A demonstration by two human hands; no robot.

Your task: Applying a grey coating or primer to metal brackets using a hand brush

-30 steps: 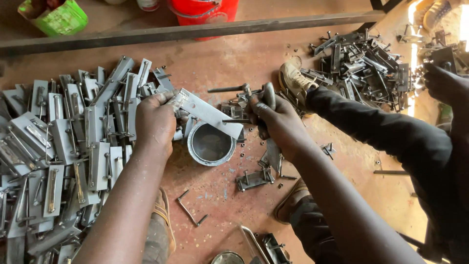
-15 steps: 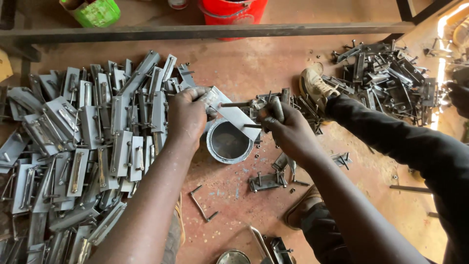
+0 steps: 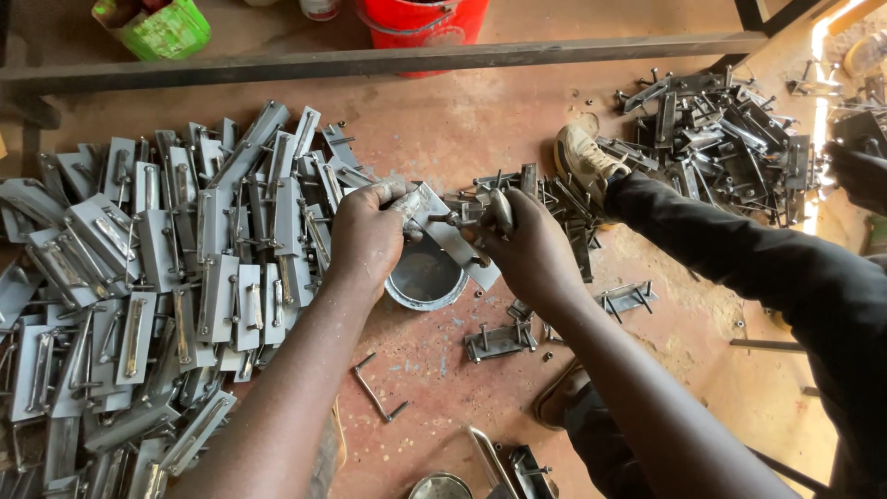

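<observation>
My left hand [image 3: 368, 233] grips one end of a flat grey metal plate [image 3: 453, 236] held over a small round tin [image 3: 418, 294] on the reddish floor. My right hand [image 3: 527, 248] is closed on a metal tool or bolt piece [image 3: 500, 209] pressed against the same plate. Both hands meet above the tin, close together. What sits inside the tin is hidden in shadow.
A large heap of grey metal latch plates [image 3: 139, 277] covers the floor at left. Another pile of metal parts [image 3: 721, 139] lies at upper right past my shoe [image 3: 582, 157] and dark trouser leg. A bent rod [image 3: 374, 393], loose brackets [image 3: 499, 340], red bucket [image 3: 425, 18] and green container [image 3: 157, 26] lie around.
The view has shifted so the hands and tin sit further right and lower. The plate stays held between both hands, turned a little over the tin.
</observation>
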